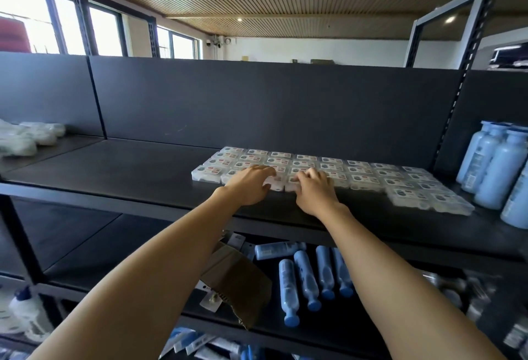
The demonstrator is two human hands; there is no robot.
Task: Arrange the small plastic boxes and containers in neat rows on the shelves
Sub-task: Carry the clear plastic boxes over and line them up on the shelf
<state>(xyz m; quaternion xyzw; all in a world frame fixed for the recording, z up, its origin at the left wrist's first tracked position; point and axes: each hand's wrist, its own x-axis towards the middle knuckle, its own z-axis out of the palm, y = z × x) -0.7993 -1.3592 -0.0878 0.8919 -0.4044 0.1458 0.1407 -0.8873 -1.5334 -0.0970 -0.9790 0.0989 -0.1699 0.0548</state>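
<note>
Currently both hands, left hand and right hand, are pressing relaxed fingers on front-row small plastic boxes (gripping nothing), risking nudging neighbours crooked or off the shelf edge.

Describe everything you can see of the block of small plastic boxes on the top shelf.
The small plastic boxes are clear, flat, rounded cases with printed labels on top, lying flat and edge to edge in rows on the dark top shelf, right of centre. The block steps forward toward its right end, stopping short of the upright blue bottles. The left hand and the right hand rest on boxes in the front row, fingers spread over the lids. Label text is too blurred to read.
</note>
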